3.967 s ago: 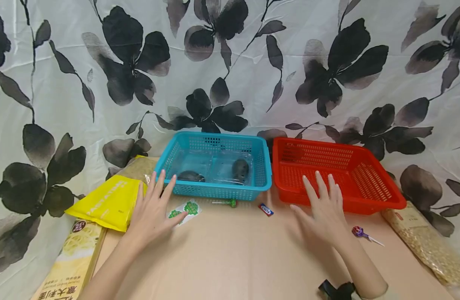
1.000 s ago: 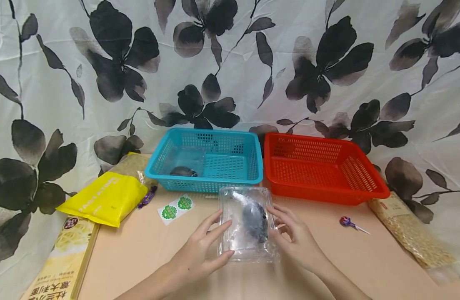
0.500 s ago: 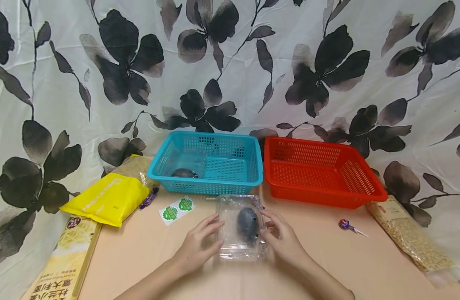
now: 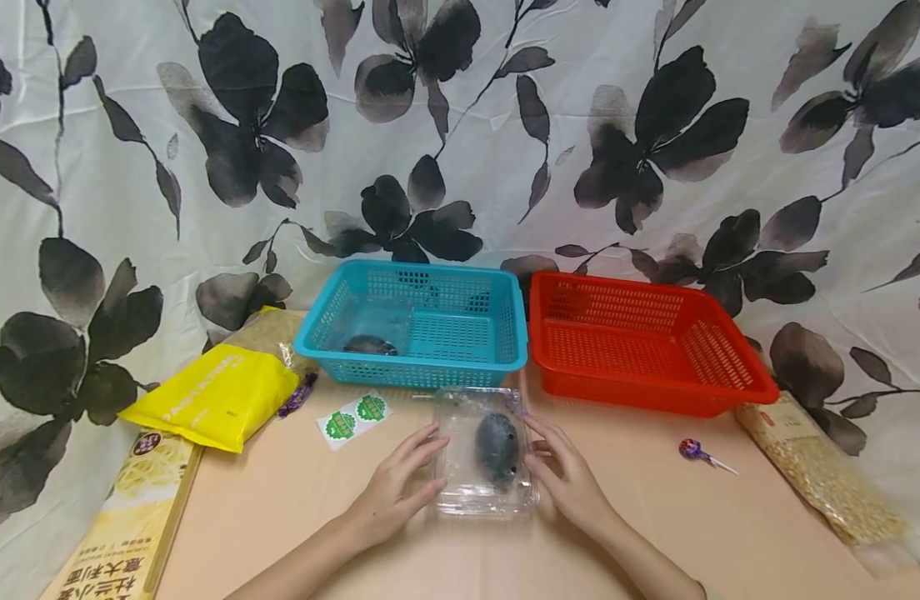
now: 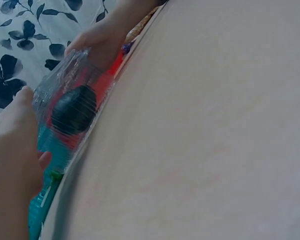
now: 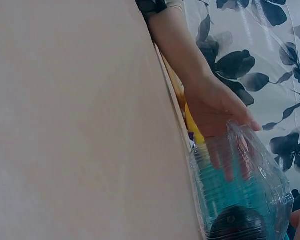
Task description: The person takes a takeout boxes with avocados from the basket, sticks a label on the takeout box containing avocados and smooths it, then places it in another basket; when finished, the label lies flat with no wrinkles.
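Note:
A clear plastic clamshell box [image 4: 460,454] lies flat at the middle of the table, in front of the blue basket [image 4: 467,372]. Inside it, towards the right, is a dark oval thing [image 4: 496,448], also visible through the plastic in the left wrist view. My left hand [image 4: 395,492] holds the box's left side, fingertips at its edge and thumb nearer me. On the opposite side my right hand [image 4: 571,483] grips the right edge. A similar clear box [image 4: 385,317] with another dark oval thing [image 4: 370,345] sits in the left half of the blue basket.
A red basket [image 4: 632,385] stands right of the blue one. Leftward are a yellow pasta bag [image 4: 227,396], a noodle pack [image 4: 133,508], a purple-wrapped candy [image 4: 298,395] and green stickers [image 4: 355,418]. A lollipop [image 4: 700,452] and grain bag [image 4: 820,467] lie right.
Four seconds ago both hands were spread before the baskets and this box was in the blue basket's right half. It came out to the table, then lowered slightly; the last half second shows little movement.

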`<act>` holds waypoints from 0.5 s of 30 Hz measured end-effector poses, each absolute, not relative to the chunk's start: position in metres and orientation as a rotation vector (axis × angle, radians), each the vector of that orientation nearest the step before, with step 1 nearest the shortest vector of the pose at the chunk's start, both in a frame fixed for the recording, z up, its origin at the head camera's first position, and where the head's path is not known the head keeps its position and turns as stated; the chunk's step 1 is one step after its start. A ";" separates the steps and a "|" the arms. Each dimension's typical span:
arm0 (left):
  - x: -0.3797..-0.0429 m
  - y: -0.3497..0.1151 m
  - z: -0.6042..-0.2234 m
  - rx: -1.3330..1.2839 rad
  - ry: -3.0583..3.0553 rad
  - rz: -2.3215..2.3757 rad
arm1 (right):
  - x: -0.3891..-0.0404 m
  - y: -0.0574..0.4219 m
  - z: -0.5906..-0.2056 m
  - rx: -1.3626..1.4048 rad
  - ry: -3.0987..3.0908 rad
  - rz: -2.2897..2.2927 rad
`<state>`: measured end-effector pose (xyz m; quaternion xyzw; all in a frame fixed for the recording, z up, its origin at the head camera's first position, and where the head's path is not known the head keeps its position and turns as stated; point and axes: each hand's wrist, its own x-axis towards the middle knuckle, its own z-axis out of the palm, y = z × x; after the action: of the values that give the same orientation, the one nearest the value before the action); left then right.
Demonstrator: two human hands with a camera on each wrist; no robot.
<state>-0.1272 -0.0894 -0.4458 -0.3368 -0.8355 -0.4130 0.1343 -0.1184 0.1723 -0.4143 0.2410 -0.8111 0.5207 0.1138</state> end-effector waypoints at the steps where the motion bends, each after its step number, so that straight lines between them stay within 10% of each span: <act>1: -0.127 -0.091 -0.444 -0.966 -2.440 -1.173 | -0.118 0.172 -0.415 0.708 -2.377 1.522; 15: -0.193 -0.177 -0.449 -0.311 -2.665 -0.835 | -0.133 0.183 -0.454 0.629 -2.296 1.724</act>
<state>-0.1928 -0.1767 -0.4486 -0.1092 -0.9354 -0.2931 0.1650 -0.1331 0.1835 -0.4537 0.2128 -0.7772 0.5835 0.1011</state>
